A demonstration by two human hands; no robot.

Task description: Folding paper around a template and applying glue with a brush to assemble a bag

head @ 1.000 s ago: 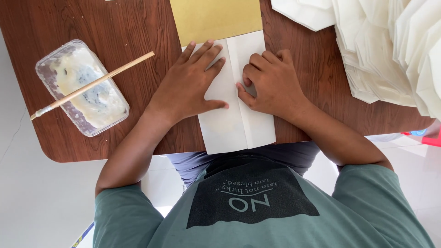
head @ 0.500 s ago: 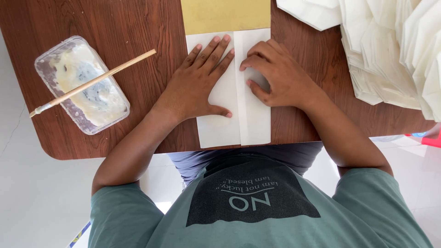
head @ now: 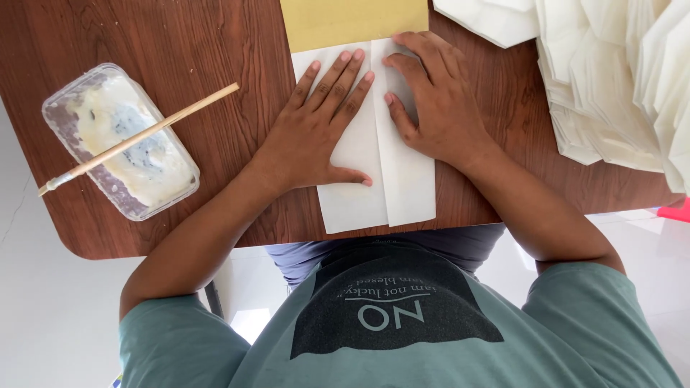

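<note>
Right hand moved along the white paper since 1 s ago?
Yes. The right hand has slid up the white paper, away from the person, toward the yellow sheet at its far end.

A clear plastic tub point(head: 118, 140) with whitish paste inside sits on the left part of the brown wooden table point(head: 215, 50). A thin wooden stick point(head: 140, 138) lies slanted across the tub's rim. A stack of folded white paper pieces point(head: 611, 79) fills the table's upper right corner. A tan sheet point(head: 352, 20) lies at the top edge. Below, the floor point(head: 43, 309) is pale.
</note>
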